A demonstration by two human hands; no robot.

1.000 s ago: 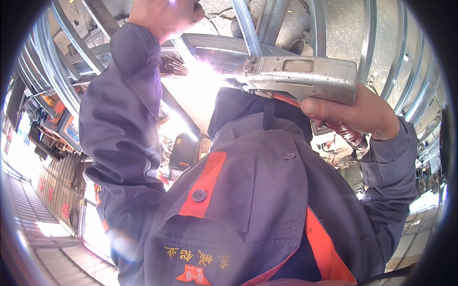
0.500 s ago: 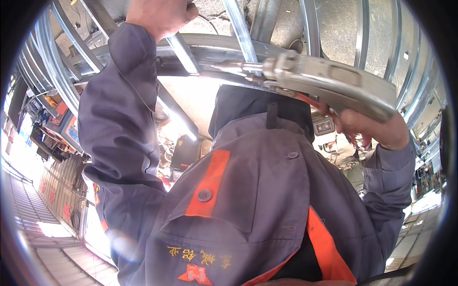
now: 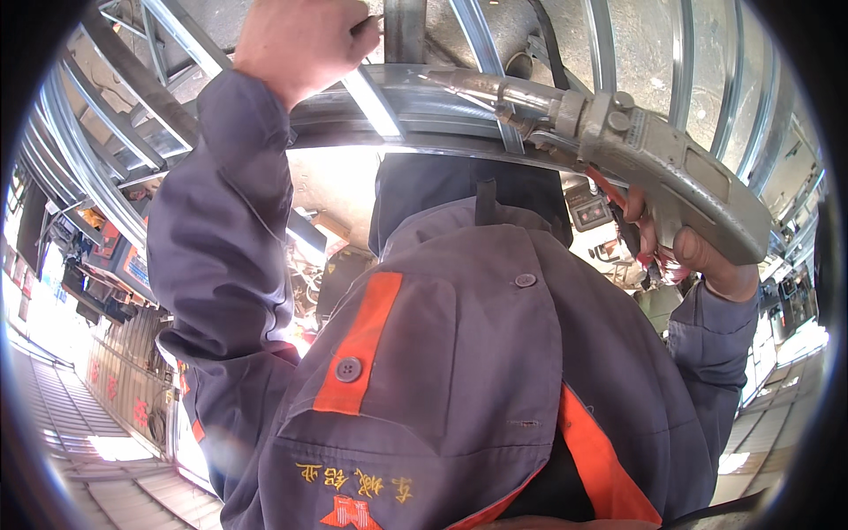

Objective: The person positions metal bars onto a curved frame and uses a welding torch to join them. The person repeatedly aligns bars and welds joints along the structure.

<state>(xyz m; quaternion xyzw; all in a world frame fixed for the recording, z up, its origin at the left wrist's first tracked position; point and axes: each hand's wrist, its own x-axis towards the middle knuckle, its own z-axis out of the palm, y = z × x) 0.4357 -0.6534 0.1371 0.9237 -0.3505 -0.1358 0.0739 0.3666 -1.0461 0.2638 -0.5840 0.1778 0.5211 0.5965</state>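
In my right hand [image 3: 707, 258] is a grey metal handheld welding gun [image 3: 676, 163] with a pointed nozzle and a red trigger; its grip is partly hidden by the gun body. The nozzle points left, over the near rail of a metal frame [image 3: 424, 119]; I cannot tell whether the tip touches it. My left hand [image 3: 305, 44] is closed above the same rail, left of the nozzle. A small dark end shows between its thumb and fingers, but what it is stays unclear. A shiny metal bar [image 3: 373, 104] meets the rail just below that hand.
Several silvery bars [image 3: 601, 49] run away from the rail on both sides. Beyond them lies a concrete floor [image 3: 645, 53]. Orange and dark equipment [image 3: 119, 256] stands at the left. Below the rail at the right is a grey box with a panel [image 3: 590, 212].
The welding gun has tilted, nozzle tip up and right, rear end lower. The frame's bars sit further right in view. My left hand remains closed, slightly further right.
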